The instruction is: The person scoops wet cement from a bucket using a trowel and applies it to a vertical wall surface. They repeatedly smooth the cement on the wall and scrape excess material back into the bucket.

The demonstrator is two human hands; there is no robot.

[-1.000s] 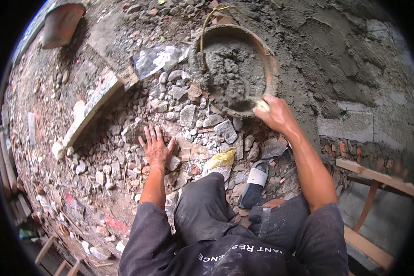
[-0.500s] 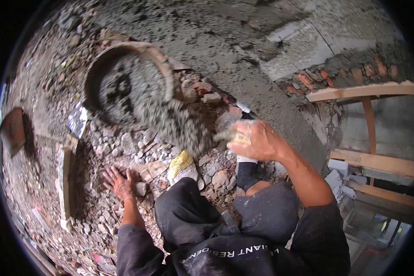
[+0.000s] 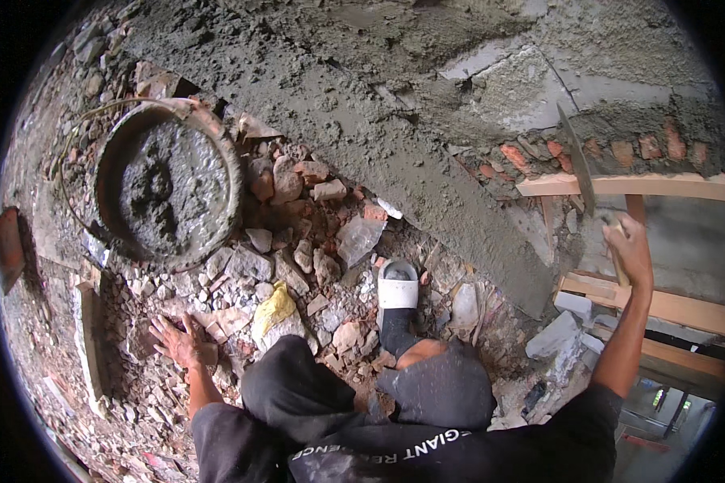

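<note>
My right hand (image 3: 630, 245) is closed around the handle of a trowel (image 3: 581, 157) at the right. Its long blade is seen nearly edge-on, pointing up and away in front of the brick edge and the timber. At the left, my left hand (image 3: 177, 342) has its fingers spread over the rubble, apparently resting on it, and grips nothing. A round bucket (image 3: 235, 189) of wet grey mortar (image 3: 173, 185) stands beyond that hand. Fresh, rough mortar covers the sloping band (image 3: 427, 181) running diagonally across the far side.
Broken bricks and stones (image 3: 298, 185) lie between the bucket and the mortar band. My shoe (image 3: 398, 286) stands on the rubble, near a yellow cloth-like piece (image 3: 275, 310). A timber piece (image 3: 93, 342) lies at the left; wooden beams (image 3: 644, 185) and pale blocks (image 3: 551, 334) are at the right.
My right hand has swung out to the right with the trowel. The grey blur of mortar between bucket and hand is gone. My left hand remains on the rubble; the view has shifted.
</note>
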